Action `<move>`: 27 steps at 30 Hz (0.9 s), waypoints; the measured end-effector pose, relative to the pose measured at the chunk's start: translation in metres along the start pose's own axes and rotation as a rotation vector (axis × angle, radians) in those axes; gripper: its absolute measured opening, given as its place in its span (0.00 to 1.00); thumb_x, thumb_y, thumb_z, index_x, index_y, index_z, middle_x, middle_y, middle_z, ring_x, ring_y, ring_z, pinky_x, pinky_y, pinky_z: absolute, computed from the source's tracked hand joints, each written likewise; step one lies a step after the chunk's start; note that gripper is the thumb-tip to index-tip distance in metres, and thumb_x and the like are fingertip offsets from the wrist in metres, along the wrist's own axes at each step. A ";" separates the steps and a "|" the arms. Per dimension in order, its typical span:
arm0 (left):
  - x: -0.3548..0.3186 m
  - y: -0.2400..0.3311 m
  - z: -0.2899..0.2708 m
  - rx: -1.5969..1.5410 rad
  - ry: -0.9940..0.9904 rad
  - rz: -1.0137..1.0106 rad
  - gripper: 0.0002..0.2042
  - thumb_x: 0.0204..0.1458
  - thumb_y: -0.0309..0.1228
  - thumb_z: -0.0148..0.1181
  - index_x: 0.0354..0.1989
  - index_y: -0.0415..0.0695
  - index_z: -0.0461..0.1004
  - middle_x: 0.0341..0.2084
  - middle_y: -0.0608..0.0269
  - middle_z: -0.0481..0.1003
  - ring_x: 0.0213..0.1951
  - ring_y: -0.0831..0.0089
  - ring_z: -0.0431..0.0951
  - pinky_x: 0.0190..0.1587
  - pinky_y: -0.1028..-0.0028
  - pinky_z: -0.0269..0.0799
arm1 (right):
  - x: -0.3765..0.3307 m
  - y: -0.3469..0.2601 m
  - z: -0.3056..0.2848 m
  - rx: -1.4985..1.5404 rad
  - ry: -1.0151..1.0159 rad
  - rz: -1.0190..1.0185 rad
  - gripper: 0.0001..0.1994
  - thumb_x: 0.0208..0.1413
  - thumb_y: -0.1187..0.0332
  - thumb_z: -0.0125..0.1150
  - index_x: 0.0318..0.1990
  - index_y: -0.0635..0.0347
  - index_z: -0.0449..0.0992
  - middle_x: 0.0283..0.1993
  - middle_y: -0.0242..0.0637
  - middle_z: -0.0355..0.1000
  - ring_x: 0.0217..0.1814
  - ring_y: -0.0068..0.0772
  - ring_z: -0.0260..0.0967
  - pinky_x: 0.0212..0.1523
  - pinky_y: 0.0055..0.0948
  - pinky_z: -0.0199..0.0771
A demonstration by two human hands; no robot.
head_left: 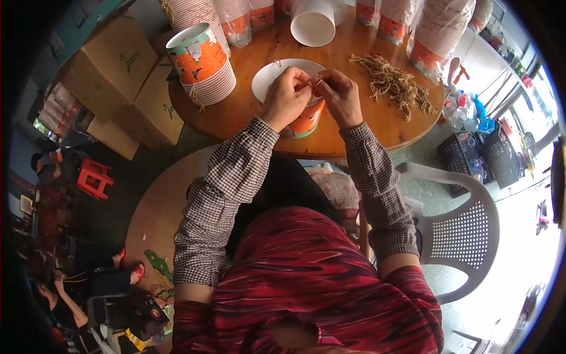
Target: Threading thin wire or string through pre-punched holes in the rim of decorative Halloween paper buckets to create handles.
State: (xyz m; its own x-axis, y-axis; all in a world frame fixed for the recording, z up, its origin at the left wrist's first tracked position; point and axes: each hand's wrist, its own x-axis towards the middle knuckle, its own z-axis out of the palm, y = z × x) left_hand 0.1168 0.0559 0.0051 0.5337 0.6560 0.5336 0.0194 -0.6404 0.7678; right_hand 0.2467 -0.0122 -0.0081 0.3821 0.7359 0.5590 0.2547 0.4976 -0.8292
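Note:
An orange paper bucket [306,123] with a white inside stands near the front edge of the round wooden table [348,127]. Over its rim, my left hand [287,99] and my right hand [339,98] meet with fingertips closed in a pinch. A thin tan twine strand [315,84] shows between them, partly hidden by the fingers. Another short bit of twine [277,62] sticks up at the bucket's far rim. To the right of my right hand lies a loose pile of knotted twine pieces [398,85].
On the left stands a stack of the same buckets [206,74] with twine hanging from it. A white bucket [313,28] lies on its side at the back, among several bagged stacks [439,35]. Cardboard boxes [112,65], a plastic chair [463,233] and black crates [501,153] surround the table.

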 end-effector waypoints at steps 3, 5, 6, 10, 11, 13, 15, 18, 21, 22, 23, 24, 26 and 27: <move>0.003 0.000 -0.003 -0.104 -0.079 -0.067 0.09 0.48 0.25 0.55 0.36 0.34 0.67 0.28 0.55 0.77 0.32 0.72 0.78 0.36 0.74 0.72 | 0.001 -0.002 0.000 -0.051 -0.002 0.030 0.07 0.53 0.70 0.59 0.31 0.67 0.74 0.25 0.31 0.73 0.26 0.16 0.68 0.28 0.18 0.70; 0.003 0.001 -0.005 -0.150 -0.083 -0.069 0.09 0.49 0.24 0.55 0.36 0.34 0.67 0.28 0.55 0.77 0.31 0.74 0.78 0.35 0.76 0.72 | 0.002 -0.006 0.003 -0.041 -0.003 0.049 0.07 0.53 0.70 0.59 0.31 0.67 0.74 0.25 0.31 0.73 0.26 0.16 0.68 0.28 0.18 0.69; 0.003 0.002 -0.006 -0.175 -0.083 -0.095 0.08 0.49 0.24 0.55 0.36 0.34 0.68 0.28 0.56 0.77 0.31 0.75 0.77 0.35 0.76 0.72 | 0.002 -0.007 0.003 -0.030 -0.009 0.068 0.07 0.53 0.71 0.59 0.31 0.67 0.74 0.25 0.32 0.74 0.26 0.15 0.68 0.27 0.18 0.69; 0.001 0.017 -0.009 -0.165 -0.138 -0.177 0.08 0.50 0.23 0.53 0.37 0.33 0.69 0.29 0.58 0.77 0.33 0.76 0.77 0.38 0.78 0.72 | 0.002 -0.004 -0.003 -0.059 0.006 0.083 0.08 0.52 0.70 0.59 0.30 0.68 0.74 0.25 0.32 0.74 0.25 0.16 0.69 0.27 0.18 0.69; 0.000 0.020 -0.011 -0.136 -0.172 -0.213 0.08 0.51 0.21 0.53 0.38 0.33 0.68 0.31 0.60 0.76 0.35 0.77 0.76 0.40 0.80 0.71 | 0.002 -0.004 -0.001 -0.074 0.018 0.071 0.08 0.52 0.70 0.60 0.30 0.68 0.74 0.25 0.33 0.74 0.25 0.16 0.69 0.27 0.18 0.70; -0.001 0.017 -0.012 -0.086 -0.189 -0.154 0.07 0.51 0.22 0.55 0.38 0.33 0.69 0.30 0.60 0.76 0.35 0.78 0.76 0.40 0.80 0.71 | 0.004 -0.004 -0.001 -0.089 0.032 0.058 0.08 0.51 0.69 0.60 0.29 0.68 0.74 0.25 0.33 0.74 0.25 0.17 0.69 0.27 0.19 0.70; -0.004 0.010 -0.013 -0.037 -0.207 -0.101 0.07 0.52 0.23 0.56 0.37 0.34 0.69 0.30 0.61 0.76 0.35 0.79 0.76 0.40 0.80 0.71 | 0.004 -0.011 0.000 -0.062 0.007 0.099 0.09 0.50 0.69 0.61 0.29 0.69 0.75 0.25 0.34 0.74 0.25 0.17 0.69 0.28 0.19 0.70; -0.003 0.010 -0.012 0.045 -0.221 -0.019 0.07 0.52 0.25 0.57 0.35 0.34 0.72 0.29 0.63 0.76 0.33 0.81 0.75 0.39 0.82 0.70 | 0.007 -0.013 -0.005 -0.101 -0.016 0.125 0.08 0.49 0.70 0.61 0.28 0.69 0.75 0.23 0.33 0.73 0.25 0.19 0.69 0.27 0.20 0.70; -0.005 0.009 -0.014 0.016 -0.211 -0.006 0.06 0.53 0.26 0.57 0.34 0.35 0.74 0.29 0.66 0.76 0.33 0.83 0.74 0.38 0.82 0.70 | 0.014 -0.018 -0.014 -0.021 -0.166 0.222 0.07 0.48 0.73 0.60 0.32 0.70 0.75 0.26 0.34 0.73 0.28 0.22 0.71 0.31 0.21 0.72; -0.002 0.002 -0.017 -0.060 -0.218 -0.035 0.08 0.52 0.28 0.59 0.34 0.35 0.75 0.28 0.65 0.77 0.31 0.81 0.75 0.36 0.81 0.70 | 0.015 -0.021 -0.017 -0.019 -0.168 0.222 0.07 0.48 0.73 0.60 0.32 0.70 0.75 0.26 0.34 0.73 0.28 0.22 0.71 0.31 0.21 0.72; 0.001 0.001 -0.019 -0.137 -0.228 -0.062 0.10 0.50 0.31 0.61 0.33 0.35 0.75 0.26 0.65 0.77 0.29 0.79 0.75 0.34 0.79 0.71 | 0.017 -0.023 -0.021 0.055 -0.245 0.187 0.07 0.49 0.74 0.58 0.35 0.69 0.74 0.30 0.35 0.73 0.33 0.23 0.71 0.37 0.22 0.71; 0.002 0.001 -0.020 -0.199 -0.281 -0.112 0.09 0.52 0.30 0.60 0.33 0.35 0.75 0.26 0.67 0.76 0.29 0.80 0.75 0.34 0.81 0.70 | 0.018 -0.023 -0.026 0.129 -0.322 0.152 0.08 0.51 0.75 0.56 0.38 0.68 0.74 0.34 0.35 0.74 0.39 0.24 0.71 0.43 0.23 0.70; 0.003 0.004 -0.023 -0.249 -0.325 -0.152 0.08 0.53 0.29 0.59 0.33 0.35 0.75 0.26 0.67 0.76 0.30 0.81 0.75 0.35 0.81 0.71 | 0.019 -0.013 -0.033 0.178 -0.348 0.153 0.10 0.52 0.78 0.53 0.42 0.67 0.72 0.41 0.38 0.73 0.45 0.26 0.69 0.50 0.26 0.67; 0.004 0.005 -0.024 -0.299 -0.367 -0.193 0.07 0.54 0.28 0.57 0.34 0.36 0.74 0.26 0.67 0.76 0.30 0.81 0.75 0.36 0.81 0.71 | 0.017 -0.011 -0.033 0.361 -0.275 0.184 0.09 0.53 0.78 0.53 0.42 0.67 0.72 0.42 0.38 0.73 0.46 0.26 0.69 0.50 0.26 0.67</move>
State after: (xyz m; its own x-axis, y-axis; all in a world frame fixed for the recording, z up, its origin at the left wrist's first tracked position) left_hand 0.0987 0.0647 0.0199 0.8073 0.5329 0.2535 -0.0671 -0.3439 0.9366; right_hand 0.2797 -0.0203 0.0104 0.1308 0.8964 0.4236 -0.1381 0.4396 -0.8875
